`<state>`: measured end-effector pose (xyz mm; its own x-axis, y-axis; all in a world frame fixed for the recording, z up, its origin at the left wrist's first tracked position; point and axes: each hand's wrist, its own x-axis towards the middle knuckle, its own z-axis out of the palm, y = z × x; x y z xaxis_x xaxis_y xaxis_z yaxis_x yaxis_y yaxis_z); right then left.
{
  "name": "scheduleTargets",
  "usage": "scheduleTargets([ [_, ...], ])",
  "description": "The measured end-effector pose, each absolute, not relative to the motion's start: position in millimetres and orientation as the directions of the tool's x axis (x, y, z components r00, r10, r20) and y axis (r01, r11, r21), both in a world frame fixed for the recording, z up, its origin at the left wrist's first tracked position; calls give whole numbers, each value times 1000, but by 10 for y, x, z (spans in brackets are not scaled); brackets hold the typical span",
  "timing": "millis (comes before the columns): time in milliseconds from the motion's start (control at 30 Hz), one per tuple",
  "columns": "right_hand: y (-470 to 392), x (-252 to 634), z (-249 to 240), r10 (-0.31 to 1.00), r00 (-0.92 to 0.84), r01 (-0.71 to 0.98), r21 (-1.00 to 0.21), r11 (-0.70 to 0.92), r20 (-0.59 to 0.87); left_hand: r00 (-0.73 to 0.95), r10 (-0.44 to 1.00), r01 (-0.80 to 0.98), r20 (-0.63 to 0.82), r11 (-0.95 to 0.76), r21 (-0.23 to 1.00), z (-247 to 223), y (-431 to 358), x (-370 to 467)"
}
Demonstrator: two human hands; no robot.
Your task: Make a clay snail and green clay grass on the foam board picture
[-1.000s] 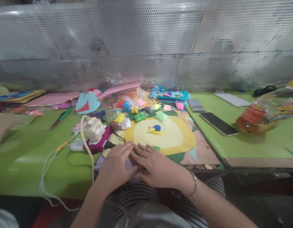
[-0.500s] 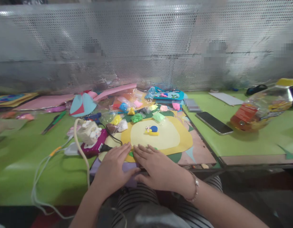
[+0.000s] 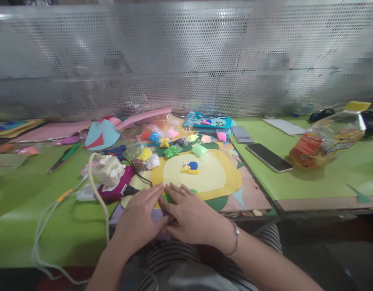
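Note:
My left hand (image 3: 141,214) lies palm down with fingers stretched out at the lower edge of a yellow-bordered cream paper (image 3: 218,169). Beside it my right hand (image 3: 189,212), a bracelet on its wrist, also rests flat with its fingers extended. Bits of bright green material (image 3: 168,198) show by the right fingers; I cannot tell their full shape, as the hand covers part of them. Ahead of both hands a small snail figure (image 3: 191,167), with a blue shell and yellow body, sits on the cream paper.
Small bags of coloured clay (image 3: 172,151) lie behind the cream paper. On the left are a magenta power strip (image 3: 115,189), looping cables (image 3: 41,230) and a green cutter (image 3: 65,155). A phone (image 3: 269,157) and a tilted drink bottle (image 3: 325,139) are at right, before a perforated metal screen (image 3: 186,52).
My right hand has shifted slightly down and left along the paper's edge, its fingers still flat. The whole view has moved a little; the snail stays in place on the paper.

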<state>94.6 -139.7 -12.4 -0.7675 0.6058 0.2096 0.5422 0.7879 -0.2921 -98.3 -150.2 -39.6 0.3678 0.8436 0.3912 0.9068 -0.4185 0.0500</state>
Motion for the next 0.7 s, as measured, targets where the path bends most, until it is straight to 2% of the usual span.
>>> scheduleTargets([
  [167, -1367, 1090, -110, 611, -760, 556, -265, 788, 224, 390, 832, 904, 395, -428, 10, -403, -1498, -996],
  [367, -1422, 1124, -230, 627, -750, 599, -186, 779, 213, 483, 811, 873, 330, -475, -110, -368, -1539, -927],
  [700, -1472, 1156, -250, 622, -750, 625, -68, 778, 228, 456, 835, 890, 309, -423, -170, -329, -1613, -812],
])
